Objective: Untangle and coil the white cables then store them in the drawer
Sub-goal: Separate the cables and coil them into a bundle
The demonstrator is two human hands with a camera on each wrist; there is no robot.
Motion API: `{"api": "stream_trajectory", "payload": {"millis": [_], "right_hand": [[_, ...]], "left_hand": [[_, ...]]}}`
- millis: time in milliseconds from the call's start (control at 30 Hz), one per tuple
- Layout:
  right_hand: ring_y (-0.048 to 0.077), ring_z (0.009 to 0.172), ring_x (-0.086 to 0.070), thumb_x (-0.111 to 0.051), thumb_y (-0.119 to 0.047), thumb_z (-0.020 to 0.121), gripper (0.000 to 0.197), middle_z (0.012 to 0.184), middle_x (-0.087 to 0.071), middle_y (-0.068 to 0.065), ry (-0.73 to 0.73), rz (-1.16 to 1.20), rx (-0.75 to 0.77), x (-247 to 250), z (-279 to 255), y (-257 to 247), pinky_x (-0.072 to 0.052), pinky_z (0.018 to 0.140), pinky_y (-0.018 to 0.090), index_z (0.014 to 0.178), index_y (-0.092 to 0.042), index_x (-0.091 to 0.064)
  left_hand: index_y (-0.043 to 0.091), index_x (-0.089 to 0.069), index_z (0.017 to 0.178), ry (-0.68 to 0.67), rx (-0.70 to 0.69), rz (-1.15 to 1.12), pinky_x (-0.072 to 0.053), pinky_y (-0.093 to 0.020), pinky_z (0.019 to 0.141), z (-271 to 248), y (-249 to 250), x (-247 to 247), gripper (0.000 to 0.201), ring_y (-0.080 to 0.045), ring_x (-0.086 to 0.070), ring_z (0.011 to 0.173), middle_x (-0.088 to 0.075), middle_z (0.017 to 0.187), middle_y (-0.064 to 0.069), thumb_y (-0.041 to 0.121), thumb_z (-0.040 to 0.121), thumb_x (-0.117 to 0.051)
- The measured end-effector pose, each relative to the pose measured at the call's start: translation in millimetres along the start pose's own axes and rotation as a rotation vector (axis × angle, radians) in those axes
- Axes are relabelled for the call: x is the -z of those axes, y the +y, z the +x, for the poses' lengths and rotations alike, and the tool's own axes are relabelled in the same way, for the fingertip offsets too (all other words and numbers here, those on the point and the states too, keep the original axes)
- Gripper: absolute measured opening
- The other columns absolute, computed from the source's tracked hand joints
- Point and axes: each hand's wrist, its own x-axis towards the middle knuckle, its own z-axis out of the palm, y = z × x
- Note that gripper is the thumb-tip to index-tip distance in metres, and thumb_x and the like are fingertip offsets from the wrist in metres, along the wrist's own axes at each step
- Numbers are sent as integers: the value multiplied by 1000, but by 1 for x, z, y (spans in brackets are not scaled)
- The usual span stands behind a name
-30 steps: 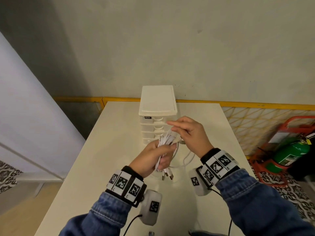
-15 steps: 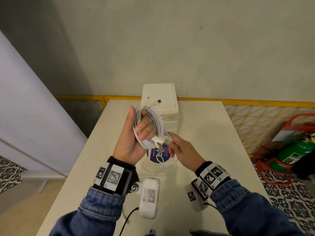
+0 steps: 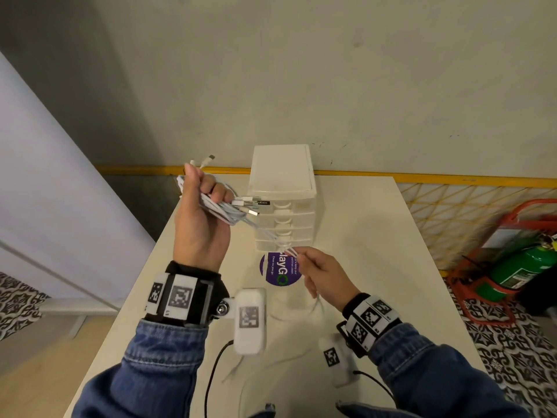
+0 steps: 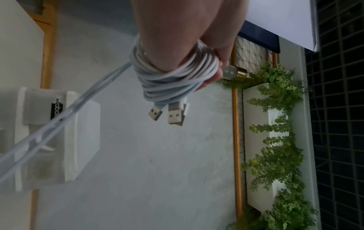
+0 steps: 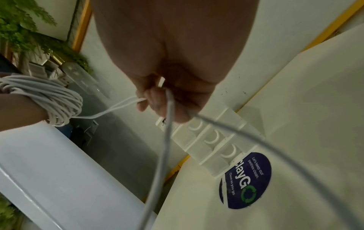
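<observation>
Left hand [image 3: 200, 224] grips coiled white cables [image 4: 173, 77], raised above the bench [image 3: 376, 267]. Right hand [image 3: 322, 276] pinches their loose strands before the closed drawer unit [image 3: 284, 188].

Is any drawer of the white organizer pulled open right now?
No, in the head view every drawer front of the white organizer sits flush, while the left hand holds the coiled white cables.
</observation>
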Motion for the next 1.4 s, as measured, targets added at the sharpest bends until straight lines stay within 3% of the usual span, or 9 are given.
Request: {"api": "stream_trajectory", "payload": {"millis": [100, 467, 567, 667, 800, 933, 1000, 1167, 1400], "right_hand": [[2, 33, -34, -46, -17, 96, 24, 39, -40, -15, 6, -12, -88, -1, -1, 4, -28, 40, 8, 95, -7, -67], [3, 56, -48, -54, -25, 91, 23, 61, -62, -11, -137, -394, 54, -9, -5, 8, -38, 62, 22, 69, -28, -57], [22, 58, -50, -47, -36, 92, 27, 70, -65, 9, -168, -486, 127, -7, -7, -3, -42, 63, 33, 68, -31, -58], [21, 58, -51, -44, -53, 84, 34, 64, -60, 6, -180, -478, 190, -6, -12, -15, -42, 61, 34, 69, -26, -59], [18, 58, -52, -57, -49, 79, 26, 59, -58, 1, -150, -337, 284, -3, -15, -33, -42, 59, 32, 67, -27, -62], [27, 67, -60, -58, -39, 83, 23, 69, -67, 11, -39, -223, 372, 3, -14, -52, -49, 66, 39, 75, -19, -68], [18, 70, -63, -57, -34, 86, 19, 75, -70, 2, 39, -258, 453, 7, -11, -60, -51, 67, 35, 81, -20, -69], [-3, 73, -60, -53, -33, 89, 9, 77, -62, -27, 255, -409, 512, 17, 2, -62, -47, 66, 17, 89, -31, -61], [5, 78, -53, -33, -27, 88, 39, 93, -70, 3, 248, -646, 613, 27, 14, -49, -39, 70, 29, 105, -10, -63]], "left_hand": [[20, -46, 76, 32, -88, 119, -42, -18, 58, 0, 3, -4, 27, -4, -43, 50, -45, 58, 11, 37, 97, -41], [9, -46, 100, 137, -426, 722, -48, -23, 58, -4, 5, 5, 9, -9, -52, 56, -53, 67, 0, 12, 94, -53], [12, -52, 99, 147, -480, 939, -52, -37, 70, -5, 6, 13, 10, -12, -57, 60, -59, 65, 8, 11, 91, -57], [22, -64, 78, 104, -504, 1167, -48, -49, 93, -3, 6, 24, 11, -18, -64, 75, -62, 62, 16, 30, 84, -67], [-3, -66, 82, 62, -500, 1447, -40, -12, 83, -6, 0, 35, 47, -14, -60, 70, -60, 66, 2, 44, 73, -66], [-6, -58, 76, -135, -184, 1635, -46, -41, 56, -14, -9, 49, 79, -29, -52, 54, -55, 59, -17, 73, 71, -57], [-6, -52, 74, -240, -9, 1628, -46, -47, 56, -21, -16, 51, 84, -26, -49, 51, -54, 60, -17, 78, 68, -48], [-9, -47, 69, -478, 293, 1364, -32, -18, 42, -39, -37, 34, 59, -6, -37, 37, -42, 47, -3, 45, 82, -67], [15, -51, 54, -554, 446, 814, -26, -16, 36, -45, -34, 17, 37, -9, -27, 27, -37, 34, 5, 35, 84, -60]]}}
